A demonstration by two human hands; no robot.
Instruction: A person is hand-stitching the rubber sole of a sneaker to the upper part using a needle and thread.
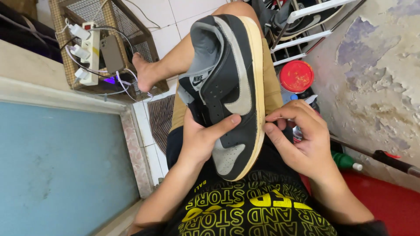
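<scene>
Left hand point(199, 137) clasps black-grey shoe point(227, 91) upright on lap; right hand point(299, 135) fingertips pinched at yellowed sole edge; sole looks intact, nothing detached.

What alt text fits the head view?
A person's left hand grips a black and grey low-top sneaker with a cream sole over their lap, while the right hand pinches at the sole's edge. Behind are a white power strip on a wire cage, a red-lidded jar and a peeling wall.
</scene>
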